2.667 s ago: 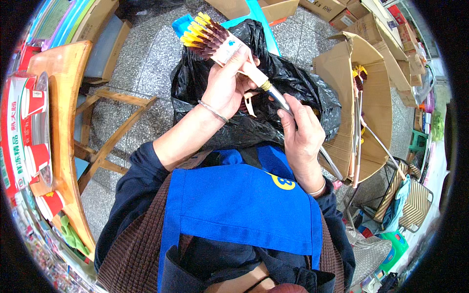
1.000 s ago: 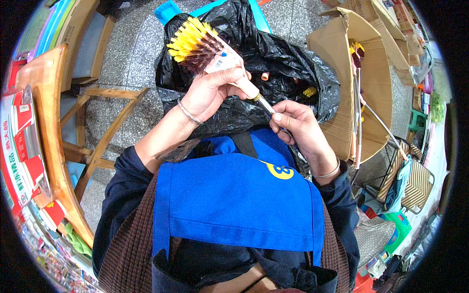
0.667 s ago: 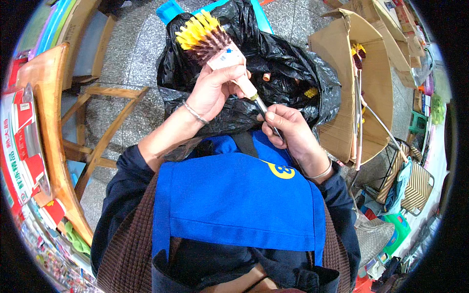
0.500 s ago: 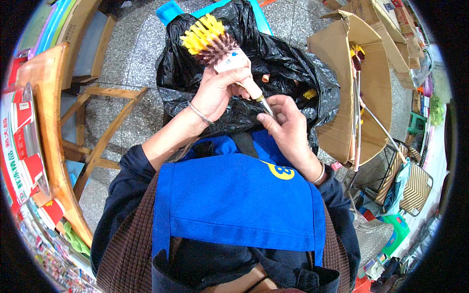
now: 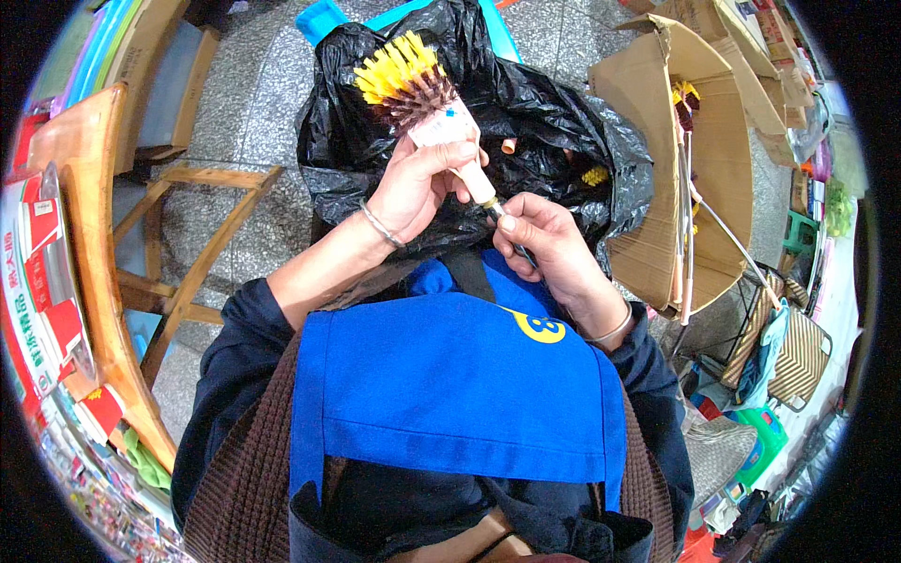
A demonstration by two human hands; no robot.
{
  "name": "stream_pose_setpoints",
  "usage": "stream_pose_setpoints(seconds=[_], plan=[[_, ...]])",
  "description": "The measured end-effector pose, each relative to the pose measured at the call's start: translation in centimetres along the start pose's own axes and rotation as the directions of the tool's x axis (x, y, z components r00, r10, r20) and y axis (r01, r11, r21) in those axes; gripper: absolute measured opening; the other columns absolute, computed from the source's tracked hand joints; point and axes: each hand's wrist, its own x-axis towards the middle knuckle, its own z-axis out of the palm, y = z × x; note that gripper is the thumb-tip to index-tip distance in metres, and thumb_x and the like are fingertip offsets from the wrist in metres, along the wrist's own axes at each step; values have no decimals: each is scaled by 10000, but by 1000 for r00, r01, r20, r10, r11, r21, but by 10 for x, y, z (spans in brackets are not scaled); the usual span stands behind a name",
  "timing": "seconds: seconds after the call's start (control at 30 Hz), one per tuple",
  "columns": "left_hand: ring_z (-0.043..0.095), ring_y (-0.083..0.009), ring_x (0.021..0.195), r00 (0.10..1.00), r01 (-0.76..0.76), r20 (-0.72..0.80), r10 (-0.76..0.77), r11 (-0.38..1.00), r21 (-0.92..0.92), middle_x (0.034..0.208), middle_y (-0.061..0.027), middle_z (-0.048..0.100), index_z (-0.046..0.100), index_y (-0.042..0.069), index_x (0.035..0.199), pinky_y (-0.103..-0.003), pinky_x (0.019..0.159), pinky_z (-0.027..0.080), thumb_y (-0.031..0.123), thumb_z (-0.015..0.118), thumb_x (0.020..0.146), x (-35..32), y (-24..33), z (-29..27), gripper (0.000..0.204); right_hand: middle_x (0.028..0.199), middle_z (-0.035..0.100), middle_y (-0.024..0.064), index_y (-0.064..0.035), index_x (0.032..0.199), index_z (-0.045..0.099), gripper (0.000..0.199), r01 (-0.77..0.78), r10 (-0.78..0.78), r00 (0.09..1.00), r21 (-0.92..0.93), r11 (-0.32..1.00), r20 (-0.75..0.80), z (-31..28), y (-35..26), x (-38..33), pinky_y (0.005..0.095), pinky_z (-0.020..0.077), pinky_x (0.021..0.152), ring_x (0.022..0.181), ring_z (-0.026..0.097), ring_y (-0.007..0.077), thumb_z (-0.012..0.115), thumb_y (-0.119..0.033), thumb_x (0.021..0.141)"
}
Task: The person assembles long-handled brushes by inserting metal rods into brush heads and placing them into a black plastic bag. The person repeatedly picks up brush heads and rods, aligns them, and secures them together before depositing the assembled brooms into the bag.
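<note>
My left hand [image 5: 413, 188] is closed around the pale neck of a brush [image 5: 439, 127], thumb lying across it. The brush tilts, its yellow and brown bristles pointing up and left. At the lower end of that neck, my right hand [image 5: 544, 239] pinches a slim dark rod [image 5: 526, 253] between thumb and fingers. The rod meets the neck at a brass-coloured collar [image 5: 492, 202]; most of it is hidden by my fingers. Beneath both hands spreads an open black plastic bag [image 5: 347, 141], with pale tube ends and another yellow bristle tuft [image 5: 594, 175] inside.
An open cardboard box [image 5: 638, 178] at the right holds brushes on long thin poles [image 5: 688, 216]. A wooden frame [image 5: 202, 253] stands on the speckled floor at left, near a wooden board [image 5: 99, 188]. Behind the bag is a blue stool-like piece [image 5: 321, 21].
My right hand has shifted its grip up to the collar, covering the silvery rod seen before. The brush has moved slightly right and down, still in my left hand.
</note>
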Motion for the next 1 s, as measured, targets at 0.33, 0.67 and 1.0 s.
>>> stream_pose_setpoints(seconds=[0.33,0.67,1.0], plan=[[627,-145,700,979,-137,-155,136,991,0,841,-75,641,571,44,999,-228,526,478,147,596,859,7,10,-9,176,858,646,93,-26,1071,562,284,290,-522,852,-790,540,-44,-7,7,-9,257,501,633,743,638,155,678,-111,826],[600,-133,751,972,-129,-214,100,983,-127,857,-73,642,587,75,988,-230,572,423,178,569,893,6,-6,-13,142,661,523,47,-85,1071,628,293,174,-687,725,-950,258,-54,-3,21,-8,310,440,485,546,537,200,687,-181,801],[620,-137,702,977,-206,-78,199,974,-95,840,-64,621,558,43,968,-298,650,547,154,602,850,6,-10,4,167,615,408,-56,-57,1118,582,310,-22,27,996,60,998,-83,-18,1,5,161,199,388,450,305,11,512,-313,959]])
